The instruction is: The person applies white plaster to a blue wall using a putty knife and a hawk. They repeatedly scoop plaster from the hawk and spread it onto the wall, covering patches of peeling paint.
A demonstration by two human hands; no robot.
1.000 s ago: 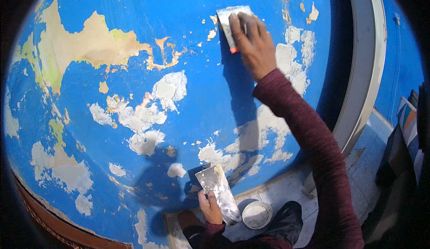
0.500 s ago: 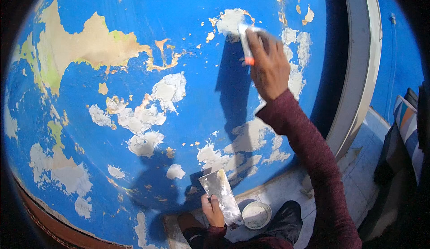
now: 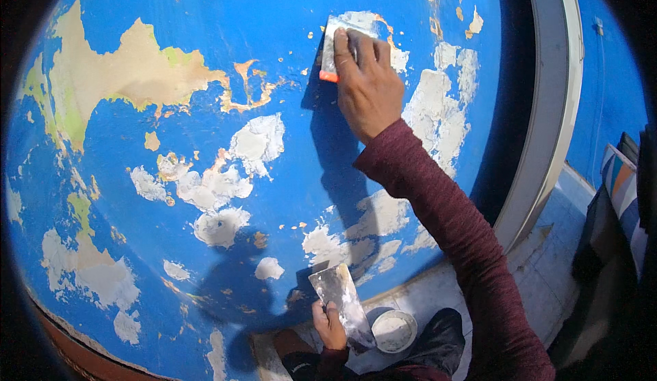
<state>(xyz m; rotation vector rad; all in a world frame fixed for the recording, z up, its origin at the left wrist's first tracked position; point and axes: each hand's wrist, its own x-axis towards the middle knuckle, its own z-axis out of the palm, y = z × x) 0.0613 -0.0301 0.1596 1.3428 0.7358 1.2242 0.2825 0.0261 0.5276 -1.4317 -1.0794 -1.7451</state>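
Observation:
My right hand (image 3: 368, 83) presses a small putty knife (image 3: 330, 51) with an orange edge flat against the blue wall (image 3: 287, 11), high up, on a patch of fresh white filler (image 3: 363, 21). Its fingers lie over the blade. Low down, my left hand (image 3: 328, 325) grips a wide metal scraper (image 3: 340, 299) smeared with grey-white filler, its blade pointing up and held apart from the wall. The right arm wears a dark red sleeve (image 3: 455, 237).
The wall's blue paint is peeling, with yellowish bare patches (image 3: 130, 66) and several white filled spots (image 3: 219, 182). A small round tub of white filler (image 3: 393, 329) stands on the floor near my knee. A grey door frame (image 3: 547, 107) runs down the right side.
My right hand has swept the putty knife rightward and back to the left across the upper patch, leaving more white filler there. The left hand with the scraper has barely moved.

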